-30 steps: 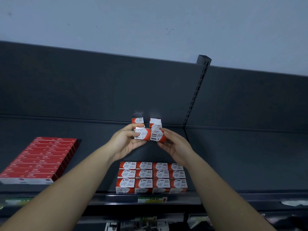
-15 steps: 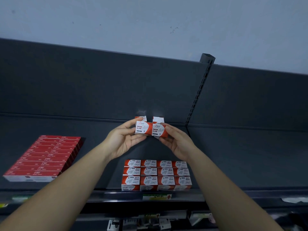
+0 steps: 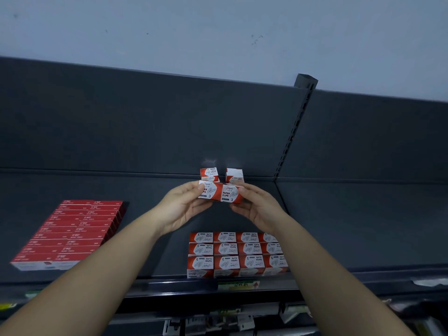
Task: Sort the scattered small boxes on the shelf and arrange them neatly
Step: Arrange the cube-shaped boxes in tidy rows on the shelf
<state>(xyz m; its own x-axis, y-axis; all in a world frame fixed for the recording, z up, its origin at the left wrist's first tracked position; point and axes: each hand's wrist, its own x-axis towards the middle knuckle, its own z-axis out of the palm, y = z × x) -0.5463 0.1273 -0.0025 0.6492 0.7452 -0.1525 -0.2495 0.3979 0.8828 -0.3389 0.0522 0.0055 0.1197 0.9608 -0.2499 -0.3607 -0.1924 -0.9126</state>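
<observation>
Sorting partly done: two paper-clip boxes (image 3: 221,195) held in the air, two more left loose.
A neat block of matching boxes (image 3: 237,254) is already set at the front edge of the shelf (image 3: 351,226), four across and three rows deep as far as can be seen. The held pair is pressed side by side above the shelf's middle and gripped at its outer ends by the left hand (image 3: 184,207) and the right hand (image 3: 257,209), with the fingers (image 3: 252,192) curled round the ends. Two loose boxes (image 3: 209,174) are seen just behind, at the back panel (image 3: 145,132), apart from each other. Each box is small, red and white, and printed "PAPER CLIPS" and "3". Placement of these four boxes is judged outstanding. Flat red packs (image 3: 72,229) lie stacked well to the left.
</observation>
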